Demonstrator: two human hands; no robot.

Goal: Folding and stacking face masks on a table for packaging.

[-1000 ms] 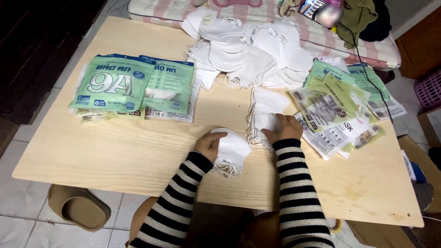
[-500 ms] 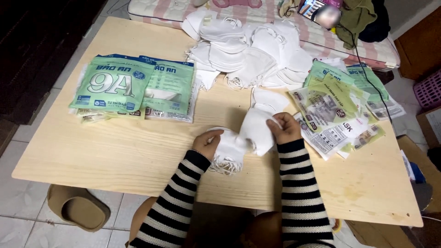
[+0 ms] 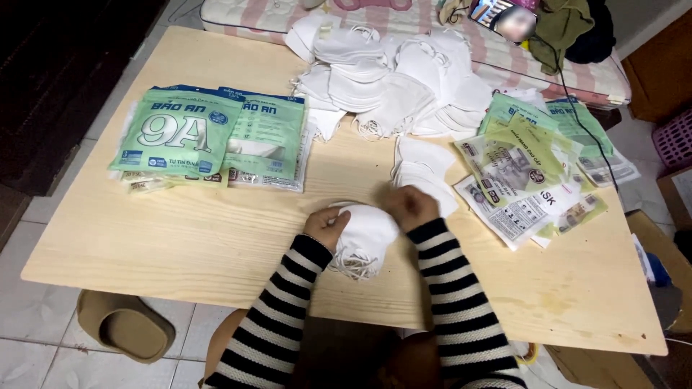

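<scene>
Pressing down now, both hands sit on the small stack of white masks point(image 3: 364, 234) at the near middle of the bench point(image 3: 180, 238). Half a second ago the right hand point(image 3: 409, 207) held a single mask up off the wood, standing nearly on edge above the stack; a second ago it was still picking at the flat masks point(image 3: 425, 173) just behind. That lifted mask has since come down and joined the stack, so the stack looks one mask thicker. The left hand point(image 3: 326, 227) grips the stack's left edge, fingers curled over it, much as before. The right hand is clenched at the stack's upper right edge, pinching mask cloth. Ear loops point(image 3: 353, 266) spill out loose below the stack toward the bench edge.

As I judge it, the masks are being gathered one by one into a bundle, and this one has just been added.

For containers: two green packets point(image 3: 209, 137) lie overlapping at the left of the bench, flat and apparently filled, with white showing through a clear window. To the right lie more green and printed wrappers point(image 3: 526, 169), fanned out and seemingly flat; whether they hold anything I cannot tell. A big loose heap of masks point(image 3: 389, 79) covers the far side, in no container. A tan stool point(image 3: 126, 328) stands on the floor beneath.
</scene>
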